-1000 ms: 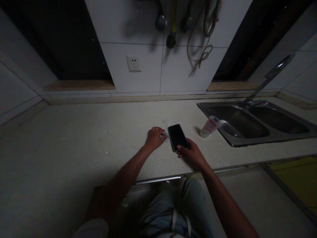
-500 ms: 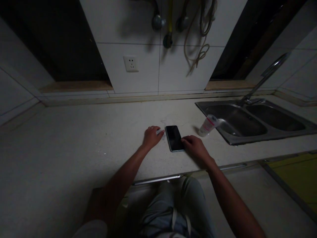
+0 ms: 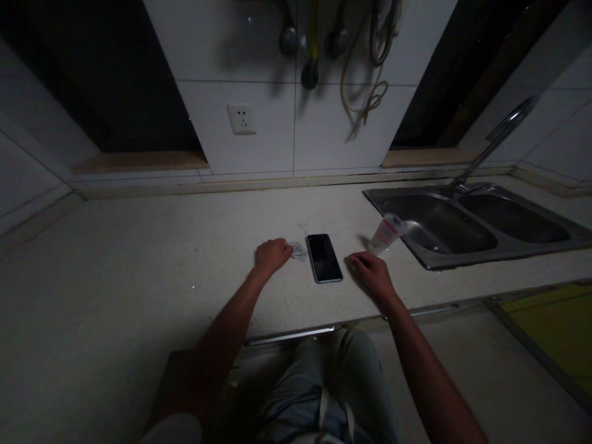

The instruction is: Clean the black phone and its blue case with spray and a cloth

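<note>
My left hand is closed, with thumb and fingers pinched on the near end of a small, pale, see-through sachet or piece of film; its exact kind is too dim to tell. That piece lies flat on the counter, just left of a black-screened smartphone. The phone rests face up, its screen dark, with neither hand touching it. To its right, my right hand rests on the counter with fingers curled together and nothing visible in them. A clear plastic cup with pink print leans just beyond that hand.
A double steel sink with a curved tap is set into the pale counter at right. On the tiled wall are a socket, pipe ends and a hanging looped cord. My legs are below the counter's front edge.
My left hand has drawn left and closed on the pale piece, which now shows more. My right hand has moved off the phone's right edge, and the phone lies as before.
</note>
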`<action>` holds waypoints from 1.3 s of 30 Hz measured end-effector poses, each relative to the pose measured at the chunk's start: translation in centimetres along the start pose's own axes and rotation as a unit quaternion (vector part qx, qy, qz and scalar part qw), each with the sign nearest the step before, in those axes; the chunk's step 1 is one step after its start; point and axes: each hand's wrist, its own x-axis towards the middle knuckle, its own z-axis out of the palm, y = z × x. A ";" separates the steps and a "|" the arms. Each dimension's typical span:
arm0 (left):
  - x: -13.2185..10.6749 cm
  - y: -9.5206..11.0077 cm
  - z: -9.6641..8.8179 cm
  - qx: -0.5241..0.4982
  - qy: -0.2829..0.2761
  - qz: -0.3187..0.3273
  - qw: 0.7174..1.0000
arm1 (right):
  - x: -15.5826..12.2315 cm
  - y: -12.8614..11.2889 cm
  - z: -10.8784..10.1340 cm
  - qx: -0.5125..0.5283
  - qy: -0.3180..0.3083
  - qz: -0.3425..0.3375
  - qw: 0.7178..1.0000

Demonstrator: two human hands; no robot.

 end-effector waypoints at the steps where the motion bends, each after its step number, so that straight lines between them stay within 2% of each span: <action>1: 0.0 0.1 -0.1 -0.013 0.006 -0.007 1.000 | 0.1 0.1 0.0 0.000 0.001 0.003 1.000; 4: -0.2 0.4 -0.4 -0.071 0.049 -0.014 0.996 | 0.4 0.1 0.1 -0.005 0.000 0.019 1.000; 7: -0.8 1.3 -0.5 -0.107 0.091 0.041 0.989 | 0.2 -1.4 0.7 -0.065 -0.019 0.034 0.997; 11: -1.9 2.7 0.2 -0.124 0.072 0.145 0.979 | -1.4 -5.2 3.3 -0.197 -0.066 0.037 0.978; 15: -2.3 3.2 0.8 -0.174 0.042 0.187 0.966 | -2.7 -7.9 6.2 -0.282 -0.038 0.026 0.958; 19: -1.9 2.7 1.0 -0.261 0.048 0.166 0.950 | -1.8 -8.5 6.0 -0.295 -0.062 0.089 0.949; 22: -1.5 2.2 1.2 -0.313 0.092 0.128 0.937 | -0.9 -8.0 4.6 -0.228 -0.091 0.122 0.962; 25: -1.1 2.1 1.4 -0.391 0.129 0.083 0.907 | -0.7 -7.3 3.8 -0.137 -0.057 0.112 0.983; 27: -0.8 2.3 1.5 -0.478 0.129 0.049 0.867 | -1.0 -6.9 4.1 -0.069 0.000 0.103 0.992; 29: -0.5 2.7 1.6 -0.582 0.099 0.018 0.807 | -1.4 -6.8 5.0 -0.004 0.055 0.093 0.994; 30: -0.5 2.9 1.5 -0.635 0.068 0.007 0.769 | -1.6 -6.9 5.6 0.020 0.075 0.086 0.993; 32: -0.5 3.4 1.4 -0.733 -0.027 -0.004 0.680 | -1.9 -7.3 6.8 0.049 0.087 0.063 0.993; 35: -0.9 3.5 0.8 -0.814 -0.200 -0.023 0.544 | -2.3 -8.0 8.3 0.077 0.024 0.005 0.997; 37: -1.1 3.1 0.4 -0.825 -0.281 -0.071 0.484 | -2.5 -8.2 8.5 0.081 -0.052 -0.040 0.995; 39: -1.2 2.6 0.0 -0.827 -0.319 -0.124 0.446 | -2.3 -8.2 8.2 0.065 -0.095 -0.073 0.991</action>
